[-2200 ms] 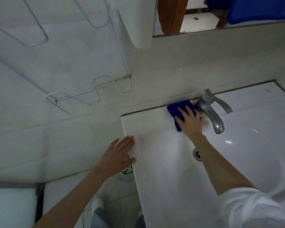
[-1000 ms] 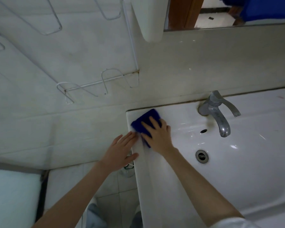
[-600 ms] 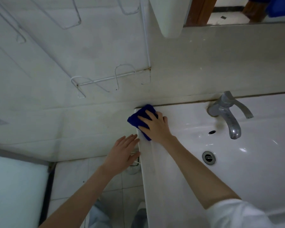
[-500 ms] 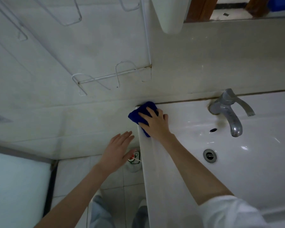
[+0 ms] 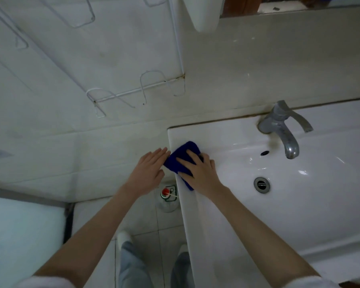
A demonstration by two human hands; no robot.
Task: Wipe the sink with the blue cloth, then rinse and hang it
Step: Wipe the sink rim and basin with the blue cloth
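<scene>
A folded blue cloth lies on the left rim of the white sink, partly over its outer edge. My right hand presses flat on the cloth with fingers spread. My left hand is held flat just outside the sink's left edge, its fingertips next to the cloth's left corner. Whether they touch it I cannot tell. The grey tap stands at the back of the basin, the drain below it.
A white wire rack hangs on the tiled wall left of the sink. A small bottle with a red cap stands on the floor under my left hand. My legs and shoes show below, beside the sink's left side.
My right hand slid the cloth from beside the tap to the sink's back left corner, then down the left rim toward me. My left hand moved back up beside the cloth.
</scene>
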